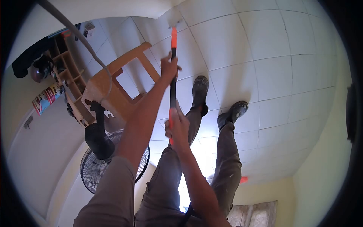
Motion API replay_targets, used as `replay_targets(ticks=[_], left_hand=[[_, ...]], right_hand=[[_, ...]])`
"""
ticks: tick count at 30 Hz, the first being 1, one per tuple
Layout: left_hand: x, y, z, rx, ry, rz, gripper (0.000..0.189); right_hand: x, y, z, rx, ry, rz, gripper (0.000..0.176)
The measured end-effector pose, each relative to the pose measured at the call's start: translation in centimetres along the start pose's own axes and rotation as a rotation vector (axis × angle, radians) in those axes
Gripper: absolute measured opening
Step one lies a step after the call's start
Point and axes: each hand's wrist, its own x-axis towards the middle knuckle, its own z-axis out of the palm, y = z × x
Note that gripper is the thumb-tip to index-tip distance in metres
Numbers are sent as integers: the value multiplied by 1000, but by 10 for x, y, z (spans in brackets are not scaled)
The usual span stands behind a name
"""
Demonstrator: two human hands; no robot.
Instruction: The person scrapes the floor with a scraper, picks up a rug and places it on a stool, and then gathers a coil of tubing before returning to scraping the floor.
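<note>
Orange-and-black pole: extended past the brown chair, over the tiled floor.
Left hand: was closed around its black shaft.
Right hand: was wrapped around its orange grip, farther back.

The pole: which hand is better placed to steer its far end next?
Probably the left hand: it grips the pole nearer the far orange section, while the right hand holds the lower orange section.
</note>
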Motion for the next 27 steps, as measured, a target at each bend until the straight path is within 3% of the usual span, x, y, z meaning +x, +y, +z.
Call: replay_targets(ticks=[3, 6, 10, 18, 22, 27], left_hand=[[-45, -31, 18, -75, 6, -60, 41], [-40, -40, 24, -94, 19, -14, 44], [-13, -6, 7, -70, -53, -82, 51], [-21, -8, 8, -16, -23, -43, 50], [-7, 9, 5, -102, -24, -134, 50], [-29, 2, 11, -44, -28, -71, 43]], right_hand=[[-25, 19, -30, 6, 30, 12, 54], [-19, 22, -33, 26, 26, -42, 53], [-7, 5, -11, 135, -40, -5, 53], [-12, 1, -16, 74, -66, 7, 55], [-3, -9, -10, 142, -112, 11, 55], [-18, 0, -15, 110, -80, 20, 57]])
